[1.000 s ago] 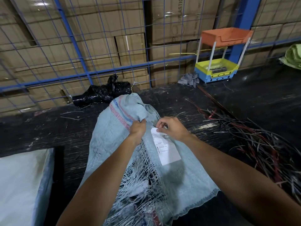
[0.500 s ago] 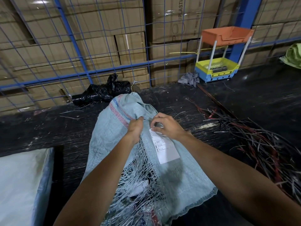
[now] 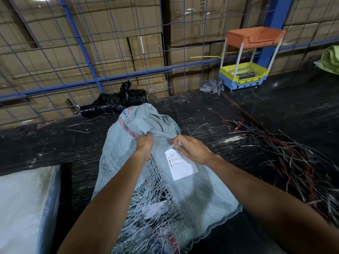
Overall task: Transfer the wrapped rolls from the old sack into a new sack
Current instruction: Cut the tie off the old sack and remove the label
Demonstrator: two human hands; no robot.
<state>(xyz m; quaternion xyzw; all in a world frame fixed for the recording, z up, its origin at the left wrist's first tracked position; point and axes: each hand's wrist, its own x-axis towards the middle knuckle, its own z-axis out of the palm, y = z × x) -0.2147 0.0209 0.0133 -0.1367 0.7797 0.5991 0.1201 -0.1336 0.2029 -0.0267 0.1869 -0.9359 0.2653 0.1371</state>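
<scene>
Opening step: left hand (image 3: 145,146) grips the old sack (image 3: 117,162) at its torn seam; right hand (image 3: 192,150), at 3 o'clock, pinches the label (image 3: 181,166). Next, widen the tear to reach the rolls.

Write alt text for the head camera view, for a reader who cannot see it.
Two hands work on a torn, frayed grey woven sack lying on a dark table: the left hand grips bunched fabric, and the right hand pinches the top of a white label on the sack. Loose strapping lies to the right, a white sack lies at left, and a wire fence with cartons stands behind.
</scene>
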